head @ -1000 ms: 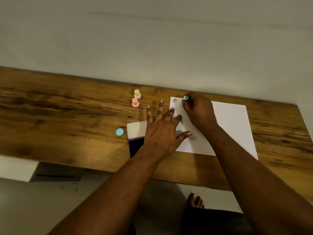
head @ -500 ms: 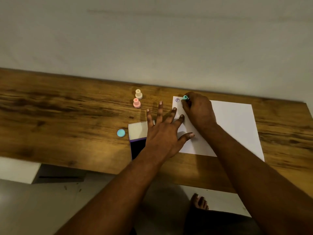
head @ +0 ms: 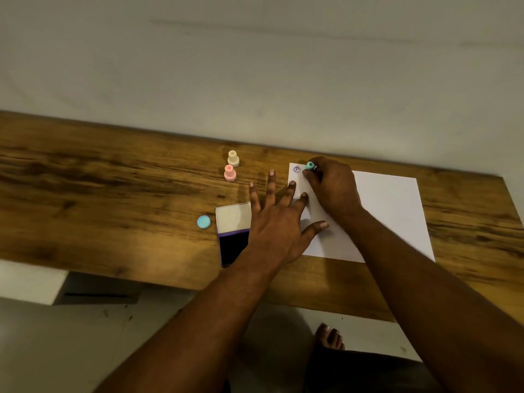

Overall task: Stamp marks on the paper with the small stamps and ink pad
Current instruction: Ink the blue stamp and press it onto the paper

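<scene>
A white sheet of paper point(head: 391, 205) lies on the wooden table point(head: 113, 194). My right hand point(head: 333, 188) grips a small teal stamp point(head: 310, 165) at the sheet's far left corner, just right of one round ink mark point(head: 296, 169). My left hand point(head: 279, 222) lies flat with fingers spread, its fingertips holding down the paper's left edge. The open ink pad point(head: 231, 239), dark with a pale lid, sits partly under that hand. A cream stamp point(head: 233, 158) and a pink stamp point(head: 230, 173) stand upright further back.
A round teal cap point(head: 203, 222) lies left of the ink pad. A pale wall runs behind the table. The table's near edge is close to me, with the floor and a bare foot point(head: 329, 337) below it.
The view shifted slightly. The right hand with the teal stamp stayed at the paper's far left corner beside the printed mark; the left hand kept pressing the sheet.
</scene>
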